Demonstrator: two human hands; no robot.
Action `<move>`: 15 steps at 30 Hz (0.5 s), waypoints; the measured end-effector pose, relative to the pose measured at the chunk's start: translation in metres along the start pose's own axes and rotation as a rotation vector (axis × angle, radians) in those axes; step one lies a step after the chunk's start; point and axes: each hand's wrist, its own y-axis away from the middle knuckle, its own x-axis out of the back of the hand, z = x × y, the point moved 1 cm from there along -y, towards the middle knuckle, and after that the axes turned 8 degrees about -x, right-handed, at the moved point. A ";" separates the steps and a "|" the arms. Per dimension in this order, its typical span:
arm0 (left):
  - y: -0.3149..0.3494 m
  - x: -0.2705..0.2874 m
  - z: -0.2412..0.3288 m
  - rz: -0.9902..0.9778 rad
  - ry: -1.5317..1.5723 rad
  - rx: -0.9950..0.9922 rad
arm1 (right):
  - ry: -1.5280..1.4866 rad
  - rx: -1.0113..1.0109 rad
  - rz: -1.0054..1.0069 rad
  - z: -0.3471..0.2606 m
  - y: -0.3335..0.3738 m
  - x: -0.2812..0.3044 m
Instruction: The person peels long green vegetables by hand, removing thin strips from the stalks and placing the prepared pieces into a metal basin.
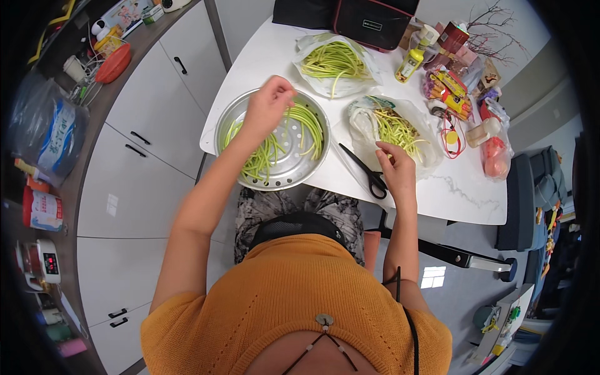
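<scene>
My left hand (pixel 270 105) hovers over the far rim of a round metal pan with holes (pixel 292 164), its fingers curled in a pinch. Whatever they hold, if anything, is hidden. Long thin green stalks (pixel 262 156), which look like garlic scapes, lie along the left and right sides of the pan. My right hand (pixel 398 170) is pinched beside an open plastic bag (pixel 431 150) of pale, short stalk pieces (pixel 398 129); its contents cannot be made out. Black-handled scissors (pixel 365 172) lie just left of it. Farther back, another open bag (pixel 369 76) holds more green stalks (pixel 334 60).
On the white table (pixel 469 203) stand a yellow bottle (pixel 409 64), packaged food (pixel 449 90), a bag of red fruit (pixel 495 153), a jar on its side (pixel 482 132) and a black bag (pixel 373 26). A cluttered counter (pixel 94 119) curves along the left above white cabinets (pixel 150 100).
</scene>
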 end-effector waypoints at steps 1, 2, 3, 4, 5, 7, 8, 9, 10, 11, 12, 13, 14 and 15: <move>0.001 0.005 0.005 0.102 0.233 0.022 | -0.035 0.001 -0.016 -0.004 0.000 -0.001; 0.005 0.010 0.012 0.168 0.319 0.044 | -0.069 0.002 -0.031 -0.008 0.000 -0.002; 0.011 0.012 0.015 0.199 0.449 0.081 | -0.101 0.012 -0.045 -0.012 0.001 -0.004; 0.016 0.015 0.016 0.230 0.578 0.118 | -0.133 0.021 -0.058 -0.017 0.001 -0.005; 0.021 0.017 0.016 0.260 0.708 0.156 | -0.164 0.031 -0.071 -0.021 0.002 -0.007; 0.032 0.015 0.017 0.224 0.836 0.200 | -0.261 0.003 -0.179 -0.032 0.003 -0.010; 0.036 0.010 0.019 0.206 0.878 0.221 | -0.309 -0.012 -0.231 -0.036 0.004 -0.012; 0.039 0.006 0.021 0.188 0.921 0.238 | -0.332 0.024 -0.271 -0.042 0.006 -0.015; 0.041 0.000 0.021 0.158 0.915 0.256 | -0.355 0.059 -0.309 -0.047 0.008 -0.020; 0.044 -0.006 0.022 0.139 0.932 0.275 | -0.377 0.094 -0.348 -0.053 0.010 -0.024; 0.047 -0.013 0.024 0.117 0.950 0.294 | -0.377 0.143 -0.356 -0.057 0.013 -0.030; 0.049 -0.020 0.026 0.095 0.967 0.312 | -0.398 0.119 -0.393 -0.057 0.014 -0.037; 0.050 -0.025 0.030 0.076 0.960 0.317 | -0.418 0.095 -0.430 -0.053 0.016 -0.045; 0.051 -0.028 0.030 0.054 0.965 0.320 | -0.439 0.071 -0.470 -0.052 0.018 -0.051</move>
